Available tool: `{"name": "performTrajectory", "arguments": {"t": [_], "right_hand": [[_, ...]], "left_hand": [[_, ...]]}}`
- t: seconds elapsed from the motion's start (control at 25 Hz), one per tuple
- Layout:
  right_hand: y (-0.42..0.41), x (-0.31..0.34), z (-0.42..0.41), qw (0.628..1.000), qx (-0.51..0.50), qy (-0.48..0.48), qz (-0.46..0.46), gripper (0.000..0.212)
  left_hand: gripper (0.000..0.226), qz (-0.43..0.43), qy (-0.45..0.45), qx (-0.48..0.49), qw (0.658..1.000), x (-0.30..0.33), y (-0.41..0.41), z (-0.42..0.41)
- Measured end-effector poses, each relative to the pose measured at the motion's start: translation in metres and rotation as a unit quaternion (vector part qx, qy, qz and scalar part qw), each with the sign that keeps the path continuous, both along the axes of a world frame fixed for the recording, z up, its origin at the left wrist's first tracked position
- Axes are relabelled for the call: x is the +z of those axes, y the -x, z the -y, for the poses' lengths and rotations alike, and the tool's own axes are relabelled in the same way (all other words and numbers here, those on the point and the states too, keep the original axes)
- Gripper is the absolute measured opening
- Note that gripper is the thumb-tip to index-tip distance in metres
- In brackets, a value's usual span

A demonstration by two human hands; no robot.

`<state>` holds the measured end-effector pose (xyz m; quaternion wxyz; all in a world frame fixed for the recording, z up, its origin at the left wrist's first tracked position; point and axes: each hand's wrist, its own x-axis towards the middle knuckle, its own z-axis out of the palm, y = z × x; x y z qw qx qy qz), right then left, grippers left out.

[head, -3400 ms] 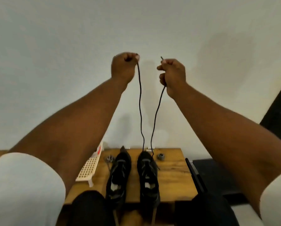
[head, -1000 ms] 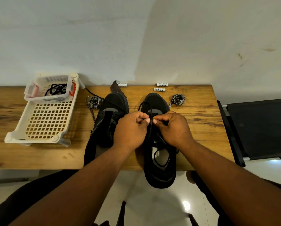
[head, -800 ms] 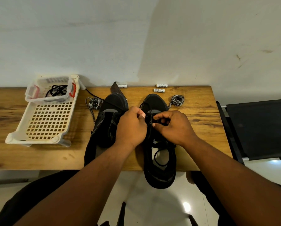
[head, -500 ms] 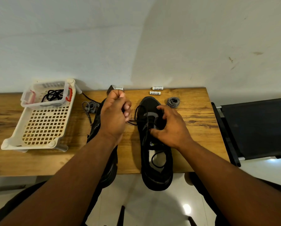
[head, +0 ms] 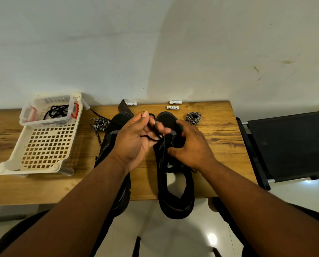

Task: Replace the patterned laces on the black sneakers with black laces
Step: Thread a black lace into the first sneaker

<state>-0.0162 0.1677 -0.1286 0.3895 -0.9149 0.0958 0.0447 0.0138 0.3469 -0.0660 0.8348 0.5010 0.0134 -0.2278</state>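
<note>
Midway through lacing, the left hand (head: 136, 140) curls its fingers around a slack black lace (head: 153, 135) above the right sneaker (head: 174, 175) on the worktop (head: 218, 138), where the right hand (head: 190, 145) clamps the toe; a loosened hold could unthread the eyelets.

Wooden table (head: 220, 154) against a pale wall. Under the fingers (head: 145, 115), two black sneakers (head: 175, 182) side by side, heels past the near edge. Left of the fingers, a loose patterned lace (head: 99, 125), then a white slotted basket (head: 45, 145). Right of the fingers, a coiled patterned lace (head: 193, 117). Beyond the fingers, three small white batteries (head: 175, 102) by the wall.
</note>
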Motion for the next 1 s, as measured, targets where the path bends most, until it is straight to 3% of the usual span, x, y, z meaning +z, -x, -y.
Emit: {"name": "performTrajectory", "arguments": {"t": [0.04,0.08,0.12,0.16,0.2,0.24,0.28,0.32,0.44,0.52,0.6,0.8,0.92,1.0], "right_hand": [[-0.001,0.0,0.001,1.0,0.001,0.003,-0.002,0.099],[-0.001,0.001,0.001,1.0,0.002,0.007,-0.005,0.097],[-0.002,0.001,0.001,1.0,0.001,0.01,-0.008,0.095],[-0.002,0.001,0.001,1.0,-0.001,0.012,-0.008,0.095],[-0.002,0.002,0.001,1.0,-0.003,0.012,-0.008,0.094],[-0.002,0.002,0.001,1.0,-0.005,0.012,-0.007,0.094],[-0.002,0.002,0.0,1.0,-0.005,0.013,-0.007,0.094],[-0.002,0.003,0.0,1.0,-0.004,0.014,-0.007,0.094],[-0.002,0.003,0.002,1.0,-0.007,0.013,-0.013,0.092],[-0.002,0.004,0.002,1.0,-0.009,0.015,-0.021,0.091],[-0.003,0.004,0.002,0.999,-0.008,0.016,-0.029,0.09],[-0.003,0.004,0.002,0.999,-0.006,0.019,-0.037,0.09],[-0.002,0.005,0.002,0.999,-0.007,0.018,-0.038,0.09],[-0.001,0.007,0.001,0.999,-0.006,0.018,-0.041,0.09]], "left_hand": [[0.032,0.01,-0.052,0.013,0.999,-0.002,-0.001,-0.001],[0.031,0.065,-0.183,0.012,0.981,-0.006,-0.003,-0.003],[0.029,0.152,-0.368,-0.006,0.917,-0.012,-0.004,-0.006],[0.028,0.231,-0.523,-0.048,0.819,-0.018,-0.004,-0.008],[0.029,0.261,-0.613,-0.108,0.737,-0.023,-0.003,-0.01],[0.033,0.255,-0.646,-0.163,0.701,-0.026,-0.002,-0.012],[0.036,0.243,-0.639,-0.193,0.704,-0.026,-0.001,-0.012],[0.038,0.233,-0.603,-0.193,0.738,-0.023,0.0,-0.01],[0.036,0.185,-0.379,-0.03,0.906,0.002,-0.001,-0.003],[0.038,0.174,-0.213,0.075,0.959,0.017,-0.005,-0.006],[0.04,0.186,-0.1,0.119,0.97,0.024,-0.009,-0.015],[0.036,0.236,-0.012,0.155,0.959,0.042,-0.017,-0.029],[0.037,0.261,-0.012,0.161,0.952,0.048,-0.019,-0.038],[0.038,0.274,-0.105,0.146,0.945,0.049,-0.019,-0.041]]}}
